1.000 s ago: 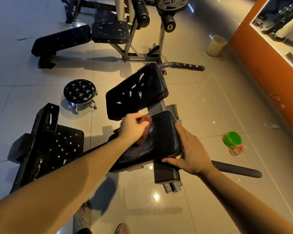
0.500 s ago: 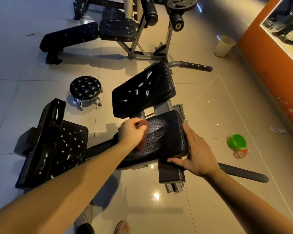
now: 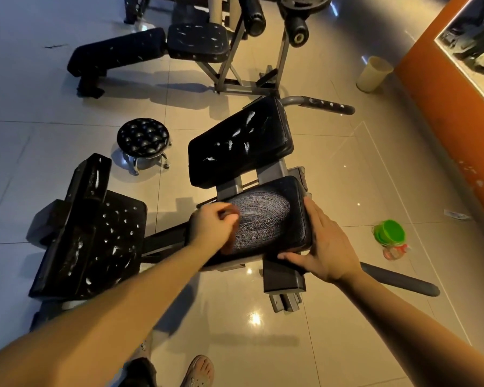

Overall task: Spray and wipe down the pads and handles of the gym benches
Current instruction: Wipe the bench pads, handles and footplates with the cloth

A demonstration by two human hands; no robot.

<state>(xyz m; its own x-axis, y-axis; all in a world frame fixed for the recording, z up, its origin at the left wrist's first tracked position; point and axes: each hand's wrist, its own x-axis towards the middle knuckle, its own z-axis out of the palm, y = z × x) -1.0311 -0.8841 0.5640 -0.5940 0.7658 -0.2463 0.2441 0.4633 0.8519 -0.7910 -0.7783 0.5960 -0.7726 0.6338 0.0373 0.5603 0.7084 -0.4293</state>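
Swept leftward across the black padded bench seat (image 3: 266,219) with the left hand (image 3: 211,229) bunched round the small reddish-brown cloth (image 3: 232,215), steadied at its right edge by the flat, straight-fingered right hand (image 3: 327,241), spread wider swirl streaks, nearly wiped, seemingly, with the droplet-speckled black back pad (image 3: 238,141) untouched.

Gym: padded benches (image 3: 239,148), weight plate (image 3: 305,1).

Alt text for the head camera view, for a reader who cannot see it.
A person's left hand holds a reddish cloth on a black bench pad swirled with wipe marks; the right hand rests flat against its right edge. The upper pad beyond carries white spray flecks.
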